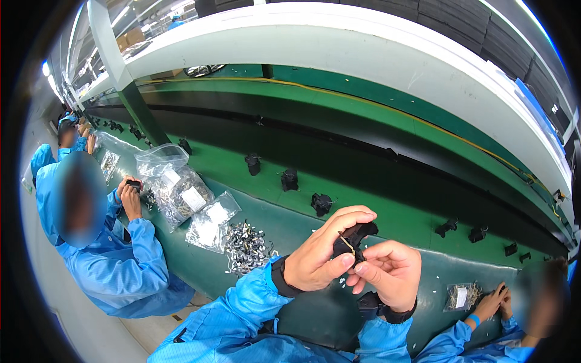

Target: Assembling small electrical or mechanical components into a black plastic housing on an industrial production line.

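In front of me my left hand (pixel 321 251) is closed around a black moulded plastic part (pixel 364 231), with its thumb along the near side. A thin beige wire (pixel 346 242) curves out over the part. At the lower end of that part, the thumb and fingers of my right hand (pixel 392 273) are pinched together; what lies between them is hidden. Left of my left wrist, a loose heap of small wired components (pixel 245 247) lies on the green bench (pixel 290 222). Another black piece (pixel 367 302) shows below my right hand.
Clear bags of components (pixel 181 190) stand to the left, beside a co-worker in blue (pixel 121 260). Another co-worker's hands (pixel 499 302) are at the right, near a small bag (pixel 463 296). Several black parts (pixel 289 179) sit along the green strip beyond the bench.
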`<state>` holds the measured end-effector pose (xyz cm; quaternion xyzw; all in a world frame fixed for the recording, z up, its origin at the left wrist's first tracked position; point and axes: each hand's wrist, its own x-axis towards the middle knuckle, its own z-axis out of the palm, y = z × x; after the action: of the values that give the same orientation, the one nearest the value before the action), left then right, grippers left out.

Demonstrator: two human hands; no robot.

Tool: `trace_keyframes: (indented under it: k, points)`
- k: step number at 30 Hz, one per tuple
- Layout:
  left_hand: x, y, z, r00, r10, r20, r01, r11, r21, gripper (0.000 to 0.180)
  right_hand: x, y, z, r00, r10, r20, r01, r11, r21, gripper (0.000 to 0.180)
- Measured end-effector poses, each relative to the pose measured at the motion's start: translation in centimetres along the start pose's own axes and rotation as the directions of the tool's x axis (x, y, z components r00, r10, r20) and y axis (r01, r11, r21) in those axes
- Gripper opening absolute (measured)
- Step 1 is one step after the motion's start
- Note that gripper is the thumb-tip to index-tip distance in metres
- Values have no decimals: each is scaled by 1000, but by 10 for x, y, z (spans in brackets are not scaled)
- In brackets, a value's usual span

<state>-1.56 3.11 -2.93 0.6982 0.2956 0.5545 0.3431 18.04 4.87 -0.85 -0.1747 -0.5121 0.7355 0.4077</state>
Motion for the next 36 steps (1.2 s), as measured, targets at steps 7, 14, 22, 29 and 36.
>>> trace_keyframes:
  k: [7, 14, 22, 29, 36]
  points:
    - [0, -1, 4, 995, 23, -100, -20, 999, 33, 65, -4, 1, 12, 983, -152, -99, 133, 975, -178, 16]
    - [-1, 8, 6, 990, -54, -131, 52, 998, -21, 67, -4, 1, 17, 978, -182, -104, 167, 976, -140, 18]
    - [-1, 11, 3, 994, -41, -101, 47, 997, 55, 76, -4, 3, 15, 978, -176, -114, 160, 977, -137, 18]
    - [1, 8, 0, 996, -13, -88, 20, 997, 81, 77, -1, 4, 12, 984, -149, -94, 143, 987, -68, 18]
    - [-1, 5, -2, 995, -5, -103, 14, 996, 85, 73, 1, -2, 21, 984, -65, -163, 60, 998, -35, 16]
